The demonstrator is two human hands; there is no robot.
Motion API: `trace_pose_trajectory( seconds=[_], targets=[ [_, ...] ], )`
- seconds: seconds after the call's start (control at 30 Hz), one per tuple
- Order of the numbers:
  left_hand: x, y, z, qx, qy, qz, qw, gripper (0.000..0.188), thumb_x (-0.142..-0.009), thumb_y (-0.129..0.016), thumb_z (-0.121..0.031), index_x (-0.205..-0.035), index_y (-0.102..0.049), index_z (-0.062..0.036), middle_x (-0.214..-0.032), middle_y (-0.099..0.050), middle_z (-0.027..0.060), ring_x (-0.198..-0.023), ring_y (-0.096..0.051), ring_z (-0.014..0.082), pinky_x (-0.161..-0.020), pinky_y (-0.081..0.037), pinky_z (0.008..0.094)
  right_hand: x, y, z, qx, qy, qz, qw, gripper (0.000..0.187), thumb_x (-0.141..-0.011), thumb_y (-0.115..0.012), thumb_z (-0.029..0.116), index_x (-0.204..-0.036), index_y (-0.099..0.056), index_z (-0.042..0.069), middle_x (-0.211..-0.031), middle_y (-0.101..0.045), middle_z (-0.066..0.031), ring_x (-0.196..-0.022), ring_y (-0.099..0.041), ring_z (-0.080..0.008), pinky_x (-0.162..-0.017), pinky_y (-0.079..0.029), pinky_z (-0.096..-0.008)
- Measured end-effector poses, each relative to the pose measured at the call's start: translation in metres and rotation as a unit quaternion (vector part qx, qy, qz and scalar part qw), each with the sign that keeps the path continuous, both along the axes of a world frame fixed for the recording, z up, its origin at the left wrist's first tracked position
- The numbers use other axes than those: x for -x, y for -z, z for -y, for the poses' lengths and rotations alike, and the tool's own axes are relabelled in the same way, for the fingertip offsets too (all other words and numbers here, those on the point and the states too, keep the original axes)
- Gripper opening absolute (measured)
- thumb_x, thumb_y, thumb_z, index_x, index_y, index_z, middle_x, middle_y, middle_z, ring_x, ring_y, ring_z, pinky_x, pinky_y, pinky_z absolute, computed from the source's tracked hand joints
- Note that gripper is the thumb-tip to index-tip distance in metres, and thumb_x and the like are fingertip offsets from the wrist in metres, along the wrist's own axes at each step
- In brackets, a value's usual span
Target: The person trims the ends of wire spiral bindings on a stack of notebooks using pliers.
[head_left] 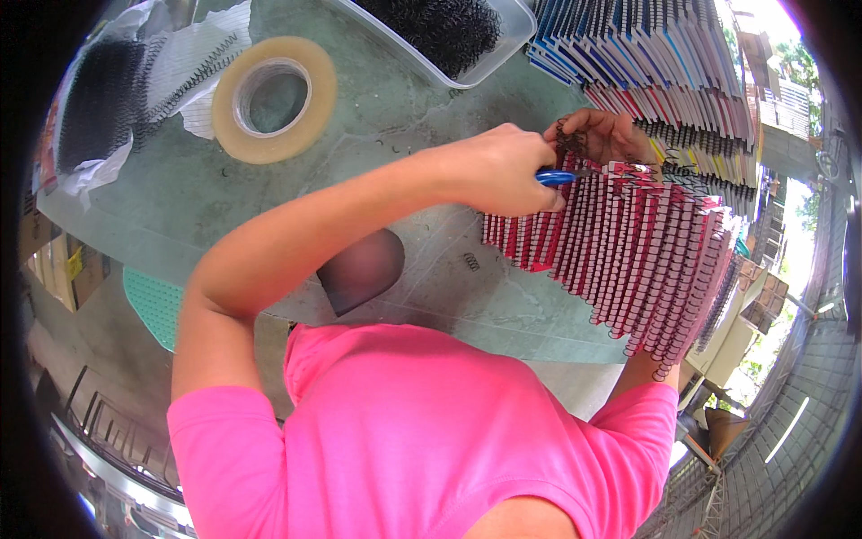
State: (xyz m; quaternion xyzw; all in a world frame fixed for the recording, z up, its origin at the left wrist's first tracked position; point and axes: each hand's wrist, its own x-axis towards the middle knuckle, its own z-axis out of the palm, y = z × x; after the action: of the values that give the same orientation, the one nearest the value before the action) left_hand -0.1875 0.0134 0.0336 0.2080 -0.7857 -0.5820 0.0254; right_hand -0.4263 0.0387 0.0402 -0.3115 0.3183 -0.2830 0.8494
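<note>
A fanned stack of red-edged, spiral-bound notebooks (620,242) stands on the table at the right, black coils along the edges facing me. My left hand (507,171) is closed round a blue-handled hand tool (556,178) at the stack's far left corner. Whether it is pliers or scissors is hard to tell, as the fist covers most of it. Just beyond, my right hand (620,135) has its fingers curled at a bunched black coil (571,139), which it seems to pinch. The notebooks hide most of my right forearm.
A roll of clear tape (321,90) lies at the left, near black coils on white wrapping (108,99). A clear plastic bin (462,83) of black coils stands at the back. More bound notebooks (646,54) fill the far right. Coil scraps (470,261) dot the green table (404,135).
</note>
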Motion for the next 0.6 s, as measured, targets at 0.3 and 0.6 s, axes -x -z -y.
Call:
trace_pose_trajectory(
  seconds=[0.3,0.6],
  targets=[
    [-0.097,0.067,-0.014,0.449,-0.138,0.153,0.869,0.05,-0.073,-0.068,-0.026,-0.113,-0.053,-0.0009,-0.099,-0.057,0.0142,-0.098,-0.054,0.0304,-0.088,-0.041,0.0417,0.011,0.006,0.02,0.026,-0.093,-0.092,0.991,0.015,-0.082,-0.056,-0.004,-0.093,-0.063,0.004,-0.114,-0.057,-0.0162,-0.109,-0.055,-0.0244,-0.097,-0.044,-0.0357],
    [0.013,0.081,-0.011,0.552,-0.139,0.206,0.796,0.049,-0.067,-0.064,-0.012,-0.112,-0.052,0.0055,-0.097,-0.054,0.0158,-0.09,-0.056,0.0226,-0.065,-0.053,0.0274,0.034,0.022,0.025,0.079,-0.095,-0.143,0.982,0.02,-0.079,-0.055,-0.013,-0.083,-0.065,0.003,-0.109,-0.061,-0.0165,-0.101,-0.06,-0.0235,-0.09,-0.049,-0.0346]
  ],
)
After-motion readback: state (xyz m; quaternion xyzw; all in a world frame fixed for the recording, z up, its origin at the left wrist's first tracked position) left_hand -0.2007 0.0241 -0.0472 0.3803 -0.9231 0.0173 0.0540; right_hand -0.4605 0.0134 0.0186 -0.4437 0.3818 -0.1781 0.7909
